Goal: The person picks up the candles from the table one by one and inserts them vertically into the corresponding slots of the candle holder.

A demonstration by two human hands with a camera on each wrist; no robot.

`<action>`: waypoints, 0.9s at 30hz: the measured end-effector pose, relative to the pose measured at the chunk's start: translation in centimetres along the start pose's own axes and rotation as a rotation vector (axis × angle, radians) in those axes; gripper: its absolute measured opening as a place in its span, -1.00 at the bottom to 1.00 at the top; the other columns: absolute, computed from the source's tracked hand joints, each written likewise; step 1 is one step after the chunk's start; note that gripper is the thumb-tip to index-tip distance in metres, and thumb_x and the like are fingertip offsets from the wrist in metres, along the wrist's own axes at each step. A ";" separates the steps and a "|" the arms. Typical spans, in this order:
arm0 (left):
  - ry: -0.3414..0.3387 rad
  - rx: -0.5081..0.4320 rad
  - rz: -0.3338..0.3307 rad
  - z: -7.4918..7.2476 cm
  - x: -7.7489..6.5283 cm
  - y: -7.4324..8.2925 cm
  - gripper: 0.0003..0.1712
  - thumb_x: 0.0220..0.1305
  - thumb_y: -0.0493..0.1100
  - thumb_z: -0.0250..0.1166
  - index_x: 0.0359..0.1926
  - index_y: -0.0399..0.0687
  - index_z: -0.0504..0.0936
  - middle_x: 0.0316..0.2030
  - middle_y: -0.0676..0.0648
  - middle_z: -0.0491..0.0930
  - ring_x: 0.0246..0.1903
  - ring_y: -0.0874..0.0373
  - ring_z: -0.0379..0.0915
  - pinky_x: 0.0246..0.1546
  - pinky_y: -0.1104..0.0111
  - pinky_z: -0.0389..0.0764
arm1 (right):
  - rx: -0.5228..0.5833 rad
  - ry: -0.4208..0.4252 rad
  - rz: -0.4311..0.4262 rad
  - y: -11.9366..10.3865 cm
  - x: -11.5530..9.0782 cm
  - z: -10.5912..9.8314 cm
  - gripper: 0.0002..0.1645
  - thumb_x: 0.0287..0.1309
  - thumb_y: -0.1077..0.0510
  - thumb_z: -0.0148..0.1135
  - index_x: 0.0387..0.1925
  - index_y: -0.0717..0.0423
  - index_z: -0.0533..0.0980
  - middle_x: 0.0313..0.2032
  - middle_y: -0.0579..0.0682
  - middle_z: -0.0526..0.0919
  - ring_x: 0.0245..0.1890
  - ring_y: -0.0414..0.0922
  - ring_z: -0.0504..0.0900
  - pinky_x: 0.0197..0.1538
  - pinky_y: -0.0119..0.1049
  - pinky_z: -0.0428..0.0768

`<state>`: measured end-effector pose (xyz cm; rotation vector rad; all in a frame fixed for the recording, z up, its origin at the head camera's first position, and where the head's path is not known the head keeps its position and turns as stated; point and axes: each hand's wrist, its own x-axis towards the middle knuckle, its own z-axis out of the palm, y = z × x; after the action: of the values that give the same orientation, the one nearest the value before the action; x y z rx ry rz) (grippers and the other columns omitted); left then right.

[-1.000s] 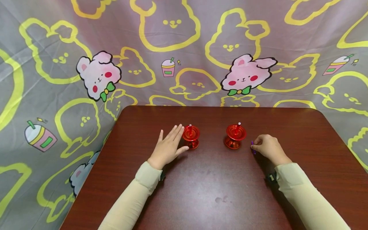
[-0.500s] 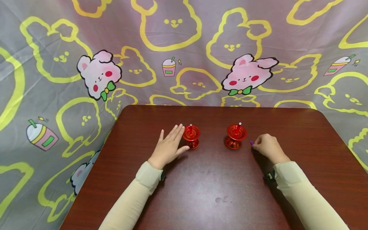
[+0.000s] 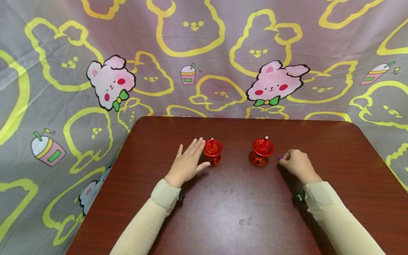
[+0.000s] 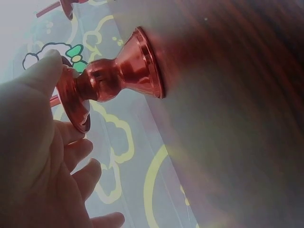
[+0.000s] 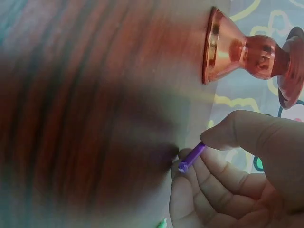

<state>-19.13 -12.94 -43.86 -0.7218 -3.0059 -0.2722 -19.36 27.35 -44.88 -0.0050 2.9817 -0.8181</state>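
Over the table, a purple stick slants away leftward

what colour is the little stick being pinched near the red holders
Purple; the little stick shows best in the right wrist view.

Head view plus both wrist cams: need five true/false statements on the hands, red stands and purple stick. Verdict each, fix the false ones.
1. The right red stand is between the left hand and the right hand. True.
2. The right red stand lies on its side. False: it stands upright on the table.
3. The right hand pinches the purple stick. True.
4. The purple stick is set in the right red stand. False: it is in the right hand's fingers, apart from that stand.
5. The left hand is at the left red stand, fingers extended. True.
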 end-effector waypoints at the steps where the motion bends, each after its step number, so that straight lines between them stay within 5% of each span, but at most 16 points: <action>1: -0.003 -0.001 -0.002 0.0 0.0 0.0 -0.04 0.45 0.35 0.07 0.61 -0.06 0.04 0.60 -0.04 -0.06 0.58 0.06 -0.18 0.46 -0.25 -0.06 | 0.003 0.008 -0.005 0.0 0.0 0.0 -0.79 0.12 0.19 0.35 -0.56 0.19 0.55 -0.56 0.01 0.58 -0.51 -0.03 0.49 -0.44 -0.21 0.44; 13: 0.001 -0.011 -0.004 0.0 0.0 0.0 -0.05 0.44 0.32 0.11 0.61 -0.08 0.05 0.60 -0.05 -0.04 0.58 0.06 -0.16 0.46 -0.23 -0.03 | 0.051 0.045 -0.050 0.6 -0.2 0.2 -0.78 0.15 0.29 0.28 -0.24 0.43 0.64 -0.36 0.24 0.75 -0.29 0.17 0.70 -0.20 0.09 0.61; 27: -0.009 -0.002 0.000 0.0 0.1 0.0 -0.05 0.46 0.34 0.06 0.61 -0.08 0.03 0.60 -0.04 -0.07 0.58 0.09 -0.20 0.48 -0.18 -0.04 | 0.155 0.101 -0.016 1.1 -0.9 0.1 -0.83 0.20 0.24 0.29 -0.28 0.33 0.65 -0.55 -0.03 0.70 -0.57 -0.21 0.57 -0.41 -0.26 0.50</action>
<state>-19.26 -12.90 -43.86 -0.7257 -3.0146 -0.2726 -18.45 28.29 -45.46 0.0184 3.0046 -1.0812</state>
